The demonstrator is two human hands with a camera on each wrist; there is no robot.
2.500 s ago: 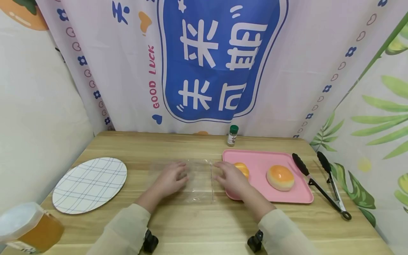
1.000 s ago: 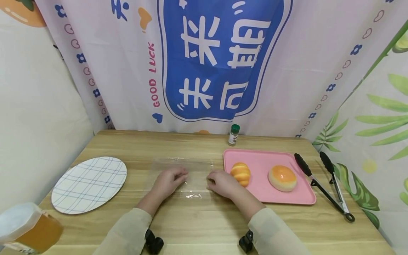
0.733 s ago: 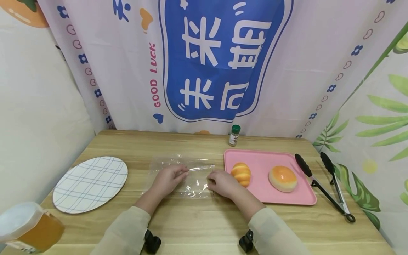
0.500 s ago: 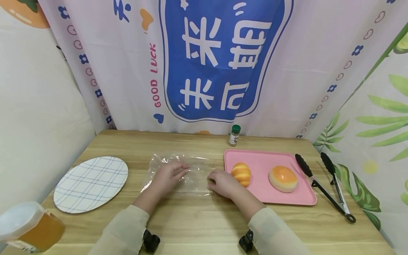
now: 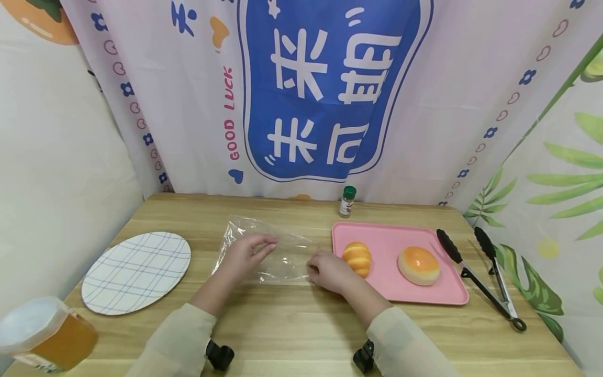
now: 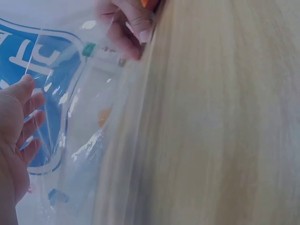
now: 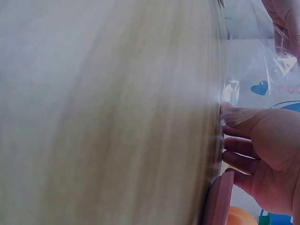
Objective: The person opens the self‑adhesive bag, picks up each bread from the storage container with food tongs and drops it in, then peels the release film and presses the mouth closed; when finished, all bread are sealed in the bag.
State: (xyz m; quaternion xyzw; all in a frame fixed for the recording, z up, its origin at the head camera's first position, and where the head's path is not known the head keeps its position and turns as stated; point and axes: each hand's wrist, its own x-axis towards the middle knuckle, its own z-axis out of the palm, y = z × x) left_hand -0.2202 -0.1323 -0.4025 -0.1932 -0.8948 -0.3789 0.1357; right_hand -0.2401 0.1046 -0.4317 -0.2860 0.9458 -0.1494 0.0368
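In the head view, a person's left hand (image 5: pixel 244 254) is pinching a clear, thin, crinkled plastic film (image 5: pixel 285 262), with thumb and index finger nearly together and only a narrow gap showing between their tips. The right hand (image 5: pixel 330 272) is gripping the film's right edge low against the pale wood-grain table (image 5: pixel 292 330), its fingers curling inward to meet the thumb. The film is stretching between both hands at the middle of the table, its far left corner standing up in glossy folds. Just beside the right hand, a pink rectangular tray (image 5: pixel 388 294) is holding a ribbed golden bread roll (image 5: pixel 357 259) and a round orange-topped bun (image 5: pixel 418 265). Black-and-silver tongs (image 5: pixel 485 291) are lying spread beside the tray's right edge. A small green-capped bottle (image 5: pixel 347 202) is standing behind it. On the left, a white oval plate with blue checks (image 5: pixel 136 272) is lying near an amber-filled, white-lidded jar (image 5: pixel 63 340).

In the left wrist view, the film's edge is running up from the left thumb, the other fingers bending loosely behind it; the right hand is holding the film at the tabletop.

In the right wrist view, the film is draping over the right thumb while the fingers are bending toward the table, slightly apart; the left hand is showing only partly, at the upper corner.
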